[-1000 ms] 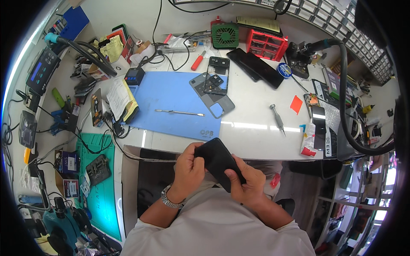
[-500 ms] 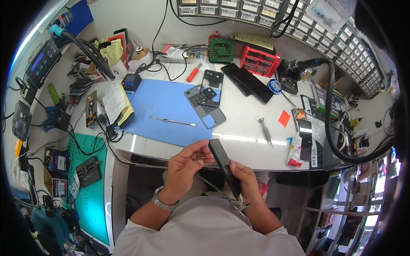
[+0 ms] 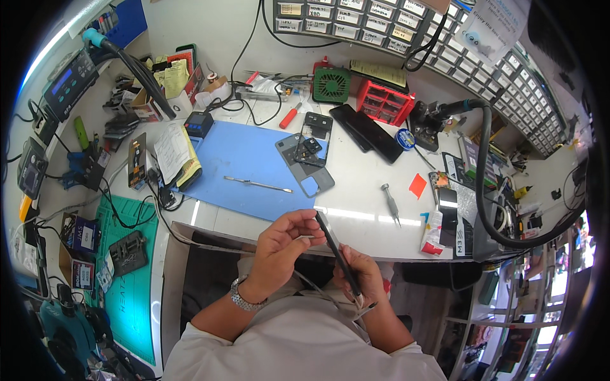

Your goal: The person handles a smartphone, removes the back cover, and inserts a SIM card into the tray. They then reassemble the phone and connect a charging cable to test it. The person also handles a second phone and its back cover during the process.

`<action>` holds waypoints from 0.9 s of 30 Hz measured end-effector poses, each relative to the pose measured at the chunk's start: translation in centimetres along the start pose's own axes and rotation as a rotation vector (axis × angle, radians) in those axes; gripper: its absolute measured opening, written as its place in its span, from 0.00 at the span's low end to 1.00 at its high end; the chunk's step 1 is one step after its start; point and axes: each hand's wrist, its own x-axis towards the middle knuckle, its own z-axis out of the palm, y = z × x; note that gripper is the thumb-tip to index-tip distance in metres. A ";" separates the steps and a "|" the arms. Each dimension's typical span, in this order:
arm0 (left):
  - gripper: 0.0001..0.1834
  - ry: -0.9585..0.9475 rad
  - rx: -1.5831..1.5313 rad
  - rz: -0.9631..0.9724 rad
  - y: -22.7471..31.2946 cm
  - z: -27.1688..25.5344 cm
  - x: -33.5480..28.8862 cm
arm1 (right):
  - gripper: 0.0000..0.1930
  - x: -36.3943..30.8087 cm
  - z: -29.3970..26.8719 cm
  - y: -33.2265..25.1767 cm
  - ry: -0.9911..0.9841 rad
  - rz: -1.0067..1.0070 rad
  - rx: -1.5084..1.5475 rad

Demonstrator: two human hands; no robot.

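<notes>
Fingers of our right hand (image 3: 368,272) clamp the phone (image 3: 335,246) edge-on between our hands, presumably to face its rim; left hand (image 3: 278,246) curls at its top, grip unclear.

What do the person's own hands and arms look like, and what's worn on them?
Both the left hand and right hand are gloveless. A silver, linked metal band circles the left wrist. The pale shirt has short sleeves, leaving both forearms bare.
</notes>
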 end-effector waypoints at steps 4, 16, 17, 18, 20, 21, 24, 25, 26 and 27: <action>0.23 0.025 -0.001 -0.006 -0.1 -0.1 0.0 | 0.16 0.0 0.3 -0.3 -0.016 0.065 0.009; 0.26 0.043 0.062 0.017 -0.6 -1.2 0.6 | 0.17 -0.4 2.3 0.0 0.149 -0.171 -0.243; 0.27 0.029 0.062 0.019 -0.8 -1.5 0.6 | 0.18 -0.3 2.2 0.1 0.160 -0.188 -0.252; 0.27 0.015 0.062 0.022 -0.8 -1.6 0.5 | 0.20 -0.2 2.1 0.2 0.170 -0.204 -0.261; 0.27 0.013 0.076 0.025 -0.8 -1.5 0.5 | 0.21 -0.3 1.4 0.2 0.134 -0.217 -0.275; 0.28 0.012 0.083 0.027 -0.8 -1.5 0.5 | 0.22 -0.3 1.1 0.2 0.115 -0.223 -0.282; 0.28 0.023 0.071 0.020 -0.9 -1.5 0.4 | 0.22 0.0 0.7 0.5 0.110 -0.253 -0.295; 0.27 0.022 0.072 0.027 -0.9 -1.5 0.4 | 0.23 -0.1 0.7 0.5 0.114 -0.262 -0.304; 0.27 0.022 0.073 0.034 -1.0 -1.6 0.4 | 0.23 -0.2 0.8 0.5 0.118 -0.270 -0.313; 0.26 0.022 0.074 0.042 -1.0 -1.6 0.4 | 0.23 -0.2 0.9 0.5 0.121 -0.278 -0.323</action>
